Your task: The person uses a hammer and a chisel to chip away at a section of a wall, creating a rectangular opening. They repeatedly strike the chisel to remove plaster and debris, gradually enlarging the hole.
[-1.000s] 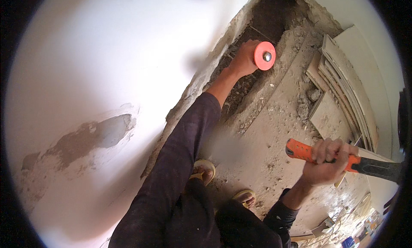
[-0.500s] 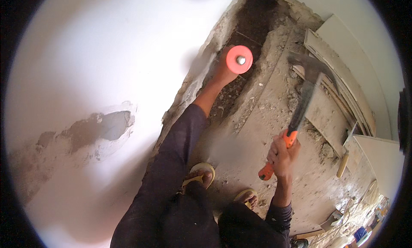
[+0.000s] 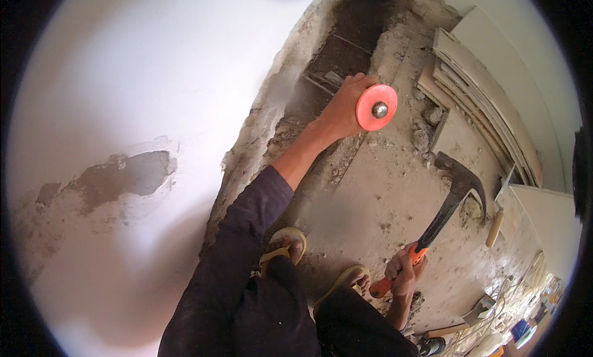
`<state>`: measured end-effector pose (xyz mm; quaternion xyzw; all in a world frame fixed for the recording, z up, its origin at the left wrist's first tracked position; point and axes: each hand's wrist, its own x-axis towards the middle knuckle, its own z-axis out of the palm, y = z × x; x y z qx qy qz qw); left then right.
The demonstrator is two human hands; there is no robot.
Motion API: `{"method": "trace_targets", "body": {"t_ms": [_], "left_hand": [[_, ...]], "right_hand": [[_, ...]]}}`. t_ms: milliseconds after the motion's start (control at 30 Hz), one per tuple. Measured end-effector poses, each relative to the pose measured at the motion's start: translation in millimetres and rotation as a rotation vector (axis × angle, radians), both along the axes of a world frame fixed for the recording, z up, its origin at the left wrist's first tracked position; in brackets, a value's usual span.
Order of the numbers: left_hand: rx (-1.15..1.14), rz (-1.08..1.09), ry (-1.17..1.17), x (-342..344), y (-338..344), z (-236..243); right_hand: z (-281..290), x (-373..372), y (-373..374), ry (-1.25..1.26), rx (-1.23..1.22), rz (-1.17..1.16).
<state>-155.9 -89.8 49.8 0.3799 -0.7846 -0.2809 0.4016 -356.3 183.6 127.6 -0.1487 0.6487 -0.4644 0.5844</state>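
My left hand (image 3: 341, 110) is closed on a chisel with a red round hand guard (image 3: 370, 97) and a steel striking end, held over the broken trench (image 3: 346, 45) along the white wall (image 3: 123, 73). The chisel's blade is hidden beneath my hand. My right hand (image 3: 404, 270), lower right beside my leg, grips the orange-and-black handle of a hammer (image 3: 435, 224); its dark head with a curved claw points forward over the dusty floor (image 3: 377, 209).
Flat pale boards or tiles (image 3: 482, 110) are stacked along the right, with a wooden-handled tool (image 3: 494, 227) beside them. Pale cables (image 3: 503, 301) and mixed clutter lie at lower right. My sandalled feet (image 3: 289, 243) stand on the rubble-strewn floor.
The hammer head has swung from pointing right to forward, and my right hand has moved down and left. My left hand moved left, then back right and lower with the chisel.
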Motion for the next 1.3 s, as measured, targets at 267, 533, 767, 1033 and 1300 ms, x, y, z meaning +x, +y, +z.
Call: {"method": "trace_targets", "body": {"t_ms": [267, 533, 767, 1033, 1300], "left_hand": [[-0.076, 0.024, -0.110, 0, -31, -27], [-0.064, 0.208, -0.070, 6, -85, -50], [-0.084, 0.202, -0.159, -4, -99, -59], [-0.149, 0.221, -0.072, -1, -105, -46], [-0.060, 0.284, -0.069, -3, -121, -58]], "right_hand": [[-5, -6, 19, 0.044, 0.025, 0.033], [-4, 1, 2, -0.032, 0.046, 0.051], [1, -14, -59, 0.184, -0.336, 0.030], [7, 26, -158, -0.126, -0.523, -0.158], [-2, 26, -159, -0.024, -0.329, -0.027]]}}
